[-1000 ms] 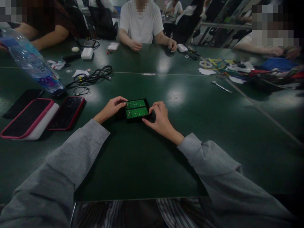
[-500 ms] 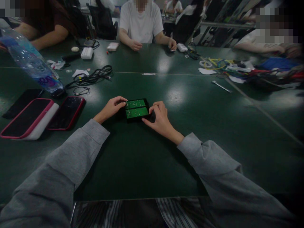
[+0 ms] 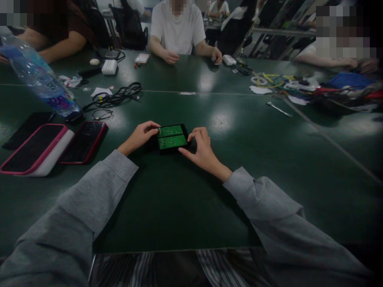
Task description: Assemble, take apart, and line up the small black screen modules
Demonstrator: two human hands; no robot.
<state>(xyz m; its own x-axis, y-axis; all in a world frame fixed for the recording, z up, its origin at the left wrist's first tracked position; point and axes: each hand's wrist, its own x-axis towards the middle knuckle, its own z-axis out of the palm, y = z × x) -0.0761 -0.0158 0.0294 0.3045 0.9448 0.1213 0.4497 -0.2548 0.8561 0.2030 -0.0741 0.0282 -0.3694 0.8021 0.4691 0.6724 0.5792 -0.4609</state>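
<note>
Two green circuit boards [image 3: 172,141] lie side by side in a shallow black frame [image 3: 169,151] on the table before me. My left hand [image 3: 143,134] grips the frame's far left corner, thumb on top and the fingers curled round the outer edge. At the opposite side my right hand [image 3: 202,148] holds the frame between thumb and bent fingers, the thumb at the near right corner. Parts of the fingertips are hidden. Small pale components or solder points show on both boards, too small to make out singly.
Left of my hands are two phones, one in a pink-edged case [image 3: 34,149] and a red-edged one [image 3: 85,141], a leaning water bottle [image 3: 44,75] and coiled black cables [image 3: 119,95]. Rightward lie a wrench [image 3: 279,109] and a cable heap [image 3: 329,85]. People sit across the table.
</note>
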